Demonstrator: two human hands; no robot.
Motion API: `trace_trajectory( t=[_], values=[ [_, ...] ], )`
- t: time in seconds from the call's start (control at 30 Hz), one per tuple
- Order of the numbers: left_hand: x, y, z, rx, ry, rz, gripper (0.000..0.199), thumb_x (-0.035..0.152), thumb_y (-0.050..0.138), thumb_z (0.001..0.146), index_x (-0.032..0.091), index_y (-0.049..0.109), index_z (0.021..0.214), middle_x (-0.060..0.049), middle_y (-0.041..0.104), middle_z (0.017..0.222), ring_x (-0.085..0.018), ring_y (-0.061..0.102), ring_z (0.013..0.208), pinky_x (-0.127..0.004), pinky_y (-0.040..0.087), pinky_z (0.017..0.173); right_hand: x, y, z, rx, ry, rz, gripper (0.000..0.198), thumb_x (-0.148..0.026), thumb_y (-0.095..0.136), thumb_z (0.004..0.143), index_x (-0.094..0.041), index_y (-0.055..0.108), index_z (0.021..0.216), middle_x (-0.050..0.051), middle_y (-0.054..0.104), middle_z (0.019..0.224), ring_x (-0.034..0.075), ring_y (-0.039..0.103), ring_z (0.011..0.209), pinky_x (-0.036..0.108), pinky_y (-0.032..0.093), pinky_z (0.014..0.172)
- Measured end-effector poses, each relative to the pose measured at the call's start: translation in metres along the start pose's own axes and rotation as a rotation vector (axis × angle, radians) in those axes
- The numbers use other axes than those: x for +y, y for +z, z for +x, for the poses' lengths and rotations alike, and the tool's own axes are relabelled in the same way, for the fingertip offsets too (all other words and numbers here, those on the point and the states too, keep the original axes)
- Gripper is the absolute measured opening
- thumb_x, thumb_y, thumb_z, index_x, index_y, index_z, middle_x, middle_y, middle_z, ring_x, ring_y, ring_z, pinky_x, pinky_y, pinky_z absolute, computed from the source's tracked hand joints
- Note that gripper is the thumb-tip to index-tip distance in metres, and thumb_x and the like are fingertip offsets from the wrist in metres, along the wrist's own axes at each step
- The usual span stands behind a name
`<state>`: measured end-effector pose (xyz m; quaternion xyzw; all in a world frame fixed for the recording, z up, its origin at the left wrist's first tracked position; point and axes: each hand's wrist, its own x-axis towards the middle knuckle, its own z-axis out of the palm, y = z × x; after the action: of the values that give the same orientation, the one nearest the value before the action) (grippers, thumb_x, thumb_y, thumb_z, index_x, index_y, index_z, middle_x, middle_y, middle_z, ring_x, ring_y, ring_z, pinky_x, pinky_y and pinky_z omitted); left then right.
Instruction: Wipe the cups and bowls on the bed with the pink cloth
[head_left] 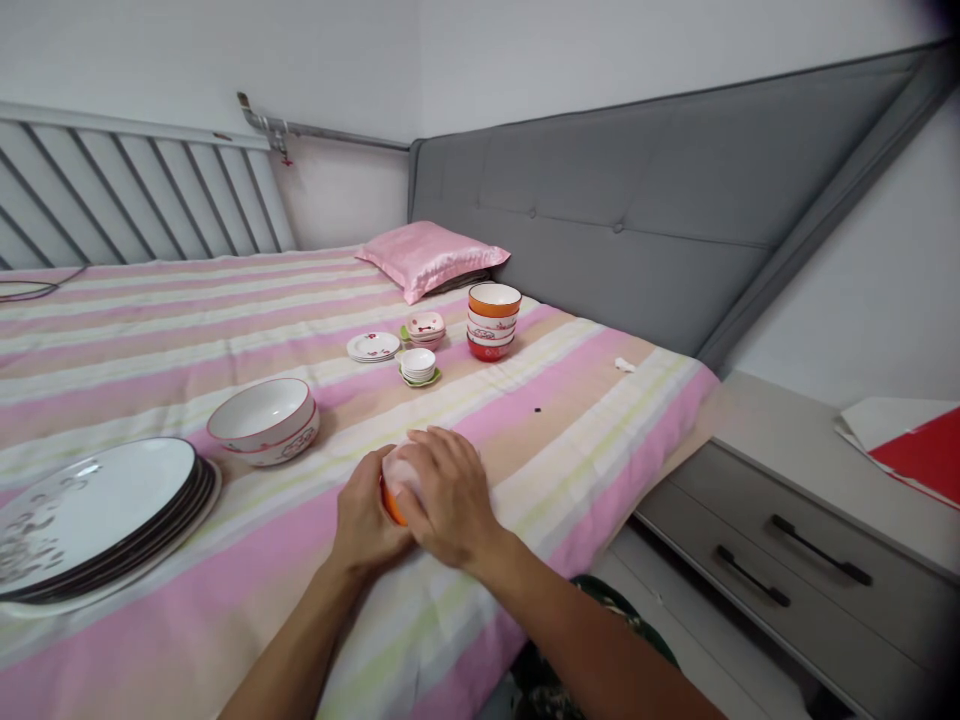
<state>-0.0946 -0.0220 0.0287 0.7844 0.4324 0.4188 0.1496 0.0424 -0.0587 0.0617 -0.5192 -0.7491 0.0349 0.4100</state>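
Observation:
Above the near part of the bed, my left hand point(367, 510) is wrapped around the side of an orange bowl point(391, 503), mostly hidden by my hands. My right hand point(450, 495) lies over the top of it, fingers bent and pressed together against a pale pinkish-white piece point(399, 470), which looks like cloth or tissue; its edges are covered. To the left stand large white bowls point(262, 425) with red rims, nested. Farther off is a stack of bowls point(493, 325), orange on top and red at the bottom.
A stack of oval plates point(105, 520) lies at the left. Small plates point(373, 346), small dishes point(425, 328) and tiny white bowls point(418, 364) sit mid-bed. A pink pillow point(431, 258) rests by the grey headboard point(600, 190). At right stands a drawer cabinet point(787, 530).

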Motion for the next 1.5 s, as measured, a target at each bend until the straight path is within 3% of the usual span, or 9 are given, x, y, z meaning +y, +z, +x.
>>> trace_trajectory(
  t=[0.17, 0.37, 0.57, 0.77, 1.07, 1.2, 1.3, 1.5],
  values=[
    [-0.007, 0.003, 0.000, 0.008, 0.000, -0.027, 0.050, 0.029, 0.055, 0.070, 0.017, 0.046, 0.117, -0.013, 0.061, 0.114, -0.028, 0.060, 0.100, -0.040, 0.048, 0.085, -0.008, 0.004, -0.002, -0.090, -0.101, -0.100, 0.032, -0.032, 0.046, 0.089, -0.018, 0.055, 0.116, 0.008, 0.052, 0.134, 0.025, 0.038, 0.128, 0.043, 0.016, 0.114],
    [0.001, 0.006, 0.001, 0.000, -0.043, 0.028, 0.048, 0.031, 0.061, 0.068, 0.018, 0.049, 0.113, -0.010, 0.063, 0.107, -0.026, 0.061, 0.095, -0.037, 0.049, 0.081, 0.001, 0.000, 0.003, -0.037, 0.013, -0.093, 0.026, -0.028, 0.045, 0.089, -0.021, 0.060, 0.109, 0.007, 0.050, 0.135, 0.025, 0.042, 0.124, 0.041, 0.025, 0.109],
    [0.000, 0.007, 0.002, -0.008, -0.020, 0.041, 0.061, 0.033, 0.069, 0.057, 0.019, 0.049, 0.113, -0.008, 0.063, 0.105, -0.025, 0.062, 0.090, -0.036, 0.050, 0.079, 0.019, -0.004, 0.012, -0.002, 0.221, 0.222, 0.020, -0.025, 0.045, 0.087, -0.024, 0.060, 0.101, 0.002, 0.063, 0.112, 0.019, 0.050, 0.114, 0.032, 0.034, 0.100],
    [-0.010, 0.007, 0.001, -0.020, 0.057, 0.069, 0.064, 0.026, 0.067, 0.053, 0.019, 0.046, 0.113, -0.009, 0.061, 0.107, -0.027, 0.061, 0.093, -0.038, 0.050, 0.081, 0.053, 0.009, 0.016, -0.046, 0.633, 0.699, 0.019, -0.038, 0.048, 0.081, -0.026, 0.061, 0.089, -0.003, 0.063, 0.091, 0.018, 0.056, 0.090, 0.029, 0.041, 0.082],
    [-0.003, 0.003, 0.001, -0.151, 0.354, 0.092, 0.069, 0.029, 0.070, 0.058, 0.022, 0.040, 0.120, -0.011, 0.057, 0.115, -0.028, 0.058, 0.104, -0.037, 0.048, 0.086, 0.077, 0.019, 0.008, -0.104, 0.703, 0.938, 0.017, -0.035, 0.048, 0.077, -0.021, 0.057, 0.073, -0.002, 0.059, 0.077, 0.015, 0.055, 0.078, 0.027, 0.043, 0.076],
    [0.000, 0.005, 0.000, -0.150, 0.386, 0.109, 0.069, 0.030, 0.070, 0.060, 0.020, 0.039, 0.121, -0.013, 0.057, 0.116, -0.028, 0.057, 0.106, -0.038, 0.047, 0.088, 0.075, 0.017, 0.008, -0.089, 0.714, 0.974, 0.018, -0.036, 0.050, 0.076, -0.021, 0.055, 0.069, -0.003, 0.058, 0.075, 0.015, 0.054, 0.078, 0.027, 0.043, 0.077],
    [-0.001, 0.005, 0.000, -0.132, 0.349, 0.111, 0.068, 0.035, 0.071, 0.061, 0.019, 0.041, 0.120, -0.013, 0.058, 0.114, -0.028, 0.058, 0.104, -0.038, 0.048, 0.086, 0.075, 0.019, 0.008, -0.057, 0.749, 0.986, 0.019, -0.039, 0.052, 0.076, -0.021, 0.057, 0.075, -0.001, 0.061, 0.082, 0.016, 0.056, 0.084, 0.028, 0.043, 0.080],
    [-0.008, 0.008, 0.000, -0.021, 0.159, 0.045, 0.065, 0.033, 0.070, 0.058, 0.017, 0.046, 0.116, -0.011, 0.061, 0.109, -0.027, 0.061, 0.096, -0.038, 0.049, 0.083, 0.071, 0.021, 0.011, 0.020, 0.753, 0.998, 0.045, -0.045, 0.054, 0.078, -0.025, 0.050, 0.118, 0.002, 0.062, 0.108, 0.019, 0.060, 0.100, 0.031, 0.045, 0.088]
  ],
)
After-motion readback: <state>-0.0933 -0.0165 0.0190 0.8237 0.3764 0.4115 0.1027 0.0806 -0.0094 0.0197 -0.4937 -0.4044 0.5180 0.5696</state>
